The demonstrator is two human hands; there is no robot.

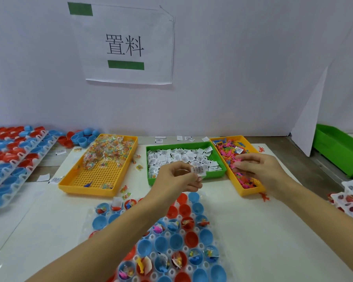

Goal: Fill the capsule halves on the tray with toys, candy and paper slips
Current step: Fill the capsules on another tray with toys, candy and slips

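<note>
My left hand pinched a paper slip above the green bin of slips, my right hand reached into the yellow toy bin, fingers curled among toys, grasp unclear, capsule tray near me on the counter, some halves filled.

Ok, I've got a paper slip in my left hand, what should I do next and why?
Probably lower the left hand and drop the paper slip into an empty blue capsule half on the capsule tray. The slip is already pinched clear of the green bin, and many halves show nothing inside.
</note>
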